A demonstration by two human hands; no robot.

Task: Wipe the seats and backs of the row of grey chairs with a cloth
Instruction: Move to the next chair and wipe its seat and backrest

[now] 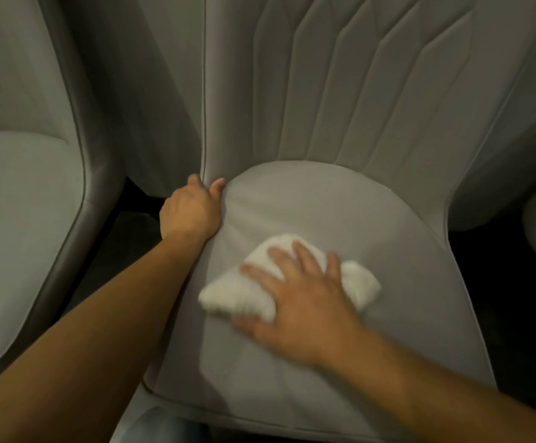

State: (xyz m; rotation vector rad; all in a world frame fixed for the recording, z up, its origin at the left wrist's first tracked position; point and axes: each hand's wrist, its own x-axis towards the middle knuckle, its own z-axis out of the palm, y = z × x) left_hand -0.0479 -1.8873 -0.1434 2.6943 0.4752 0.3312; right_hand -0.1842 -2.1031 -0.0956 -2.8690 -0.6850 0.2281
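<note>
On middle seat (340,203): one cloth (289,282), two hands.

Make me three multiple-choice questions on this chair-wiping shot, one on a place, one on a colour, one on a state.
1. Where is the cloth?
A. On the middle chair's seat
B. On the chair back
C. On the floor

2. What colour is the cloth?
A. Blue
B. White
C. Yellow

3. How does the right hand lie?
A. Curled in a fist, off the cloth
B. Pinching a corner of the cloth
C. Fingers spread flat, pressing the cloth

Answers: 1 A, it lies on the seat cushion; 2 B, it shows white against the grey fabric; 3 C, straight fingers rest on top of the cloth, while the left hand grips the chair's side edge.
</note>
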